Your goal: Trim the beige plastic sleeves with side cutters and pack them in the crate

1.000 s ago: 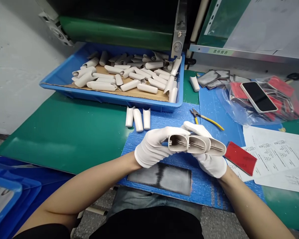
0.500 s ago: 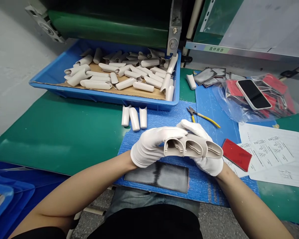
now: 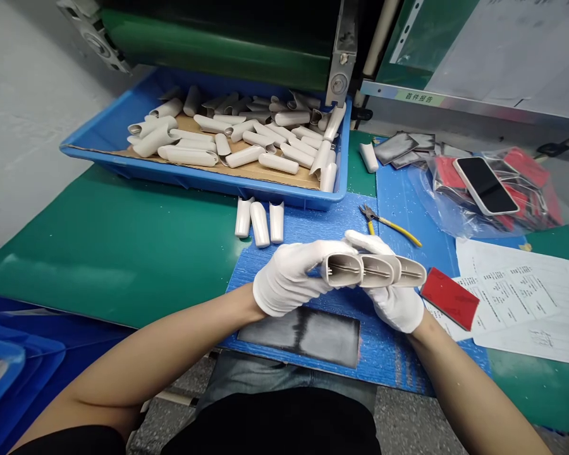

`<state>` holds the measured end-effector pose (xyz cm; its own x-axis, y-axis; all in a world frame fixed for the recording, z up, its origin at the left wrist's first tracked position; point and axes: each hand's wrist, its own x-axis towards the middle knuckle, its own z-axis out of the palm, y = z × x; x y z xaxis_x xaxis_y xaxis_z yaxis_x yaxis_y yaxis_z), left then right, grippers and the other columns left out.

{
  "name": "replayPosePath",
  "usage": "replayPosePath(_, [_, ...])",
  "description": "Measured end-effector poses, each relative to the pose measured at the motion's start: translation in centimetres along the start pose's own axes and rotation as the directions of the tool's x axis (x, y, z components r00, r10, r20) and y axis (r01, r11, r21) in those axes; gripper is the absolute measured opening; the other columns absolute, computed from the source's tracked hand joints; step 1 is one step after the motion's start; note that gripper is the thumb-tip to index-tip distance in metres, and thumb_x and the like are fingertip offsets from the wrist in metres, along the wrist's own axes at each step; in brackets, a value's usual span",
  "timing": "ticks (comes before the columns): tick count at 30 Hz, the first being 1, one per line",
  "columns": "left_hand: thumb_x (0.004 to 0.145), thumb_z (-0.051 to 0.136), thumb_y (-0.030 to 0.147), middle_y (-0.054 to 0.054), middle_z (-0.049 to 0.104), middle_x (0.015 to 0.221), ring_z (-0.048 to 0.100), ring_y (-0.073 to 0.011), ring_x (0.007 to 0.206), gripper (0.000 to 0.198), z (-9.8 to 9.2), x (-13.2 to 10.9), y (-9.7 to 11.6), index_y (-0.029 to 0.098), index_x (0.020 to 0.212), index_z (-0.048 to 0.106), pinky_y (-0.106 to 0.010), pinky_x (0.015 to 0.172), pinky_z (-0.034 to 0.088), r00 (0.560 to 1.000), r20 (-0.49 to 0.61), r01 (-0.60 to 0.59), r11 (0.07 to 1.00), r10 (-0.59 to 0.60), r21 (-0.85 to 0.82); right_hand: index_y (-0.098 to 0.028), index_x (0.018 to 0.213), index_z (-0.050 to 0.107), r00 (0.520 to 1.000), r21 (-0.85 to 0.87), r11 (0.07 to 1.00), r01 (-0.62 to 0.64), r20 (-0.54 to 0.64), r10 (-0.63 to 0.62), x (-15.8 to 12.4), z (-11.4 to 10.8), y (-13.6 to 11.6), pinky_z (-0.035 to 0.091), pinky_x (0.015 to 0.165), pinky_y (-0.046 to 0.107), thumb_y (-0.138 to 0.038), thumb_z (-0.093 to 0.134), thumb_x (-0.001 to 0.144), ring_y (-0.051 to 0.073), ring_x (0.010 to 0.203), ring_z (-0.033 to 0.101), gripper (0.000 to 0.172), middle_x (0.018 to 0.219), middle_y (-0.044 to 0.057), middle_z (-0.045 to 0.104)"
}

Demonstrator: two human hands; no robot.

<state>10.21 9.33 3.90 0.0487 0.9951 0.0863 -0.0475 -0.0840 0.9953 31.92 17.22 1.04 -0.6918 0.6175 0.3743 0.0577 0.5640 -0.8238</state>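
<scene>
Three white hollow plastic shells (image 3: 377, 272) sit side by side between my gloved hands, their open ends facing me. My left hand (image 3: 294, 275) is closed round the left shell. On the right, my right hand (image 3: 392, 302) grips the shells from below and behind, with fingers showing above them; part of its grip is hidden. Beneath the hands lies a dark, worn sanding pad (image 3: 303, 336) on the blue mat (image 3: 389, 360). Three more white shells (image 3: 260, 224) stand close together past my left hand.
A blue tray (image 3: 208, 183) holds many white shells at the back. Yellow-handled cutters (image 3: 393, 229) lie on the right, near a red pad (image 3: 450, 298) and papers (image 3: 526, 291). A phone (image 3: 487, 185) rests on a plastic bag of red pads. A green roller (image 3: 218, 50) overhangs the tray.
The three held shells have tilted and shifted slightly up and right, so their openings look flatter. My left hand has moved right with them. The view has shifted slightly.
</scene>
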Motion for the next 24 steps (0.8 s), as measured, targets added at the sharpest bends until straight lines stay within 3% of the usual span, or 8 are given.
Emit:
replayPosePath(4, [0.093, 0.079, 0.034, -0.008, 0.079, 0.123, 0.074, -0.0258, 0.118, 0.031, -0.3, 0.2, -1.8, 0.021, 0.121, 0.077, -0.041, 0.111, 0.057, 0.975, 0.052, -0.219, 0.970, 0.214, 0.108, -0.035, 0.147, 0.057, 0.996, -0.066, 0.994, 0.083, -0.028, -0.085, 0.3, 0.0, 0.1, 0.050, 0.114, 0.055, -0.070, 0.060, 0.100, 0.032, 0.134, 0.059, 0.058, 0.143, 0.010, 0.060])
replayPosePath(9, [0.094, 0.079, 0.040, -0.006, 0.080, 0.122, 0.075, -0.0254, 0.117, 0.032, -0.9, 0.9, -3.1, 0.024, 0.121, 0.077, -0.039, 0.112, 0.058, 0.973, 0.134, -0.206, 0.970, 0.189, 0.128, -0.030, 0.140, 0.058, 0.992, -0.096, 0.988, 0.123, -0.030, -0.126, 0.6, 0.1, 0.0, 0.053, 0.108, 0.056, -0.073, 0.058, 0.100, 0.032, 0.125, 0.063, 0.059, 0.133, 0.013, 0.064])
replayPosePath(14, [0.092, 0.081, 0.029, -0.006, 0.080, 0.123, 0.076, -0.0259, 0.116, 0.028, -1.1, 0.8, -2.9, 0.026, 0.121, 0.080, -0.045, 0.110, 0.061, 0.930, 0.094, -0.367, 0.913, 0.355, 0.180, -0.032, 0.141, 0.058, 0.986, -0.097, 0.983, 0.158, -0.045, -0.163, 0.6, 0.3, 0.4, 0.052, 0.110, 0.055, -0.072, 0.061, 0.099, 0.032, 0.125, 0.063, 0.058, 0.136, 0.011, 0.065])
replayPosePath(24, [0.092, 0.081, 0.028, -0.003, 0.081, 0.122, 0.076, -0.0250, 0.117, 0.026, -0.9, 0.5, -2.1, 0.030, 0.118, 0.082, -0.041, 0.111, 0.060, 0.960, 0.060, -0.278, 0.939, 0.272, 0.202, -0.031, 0.140, 0.057, 0.988, -0.106, 0.983, 0.148, -0.027, -0.152, 0.6, 0.3, 0.5, 0.051, 0.110, 0.056, -0.074, 0.059, 0.098, 0.033, 0.123, 0.064, 0.061, 0.133, 0.012, 0.066])
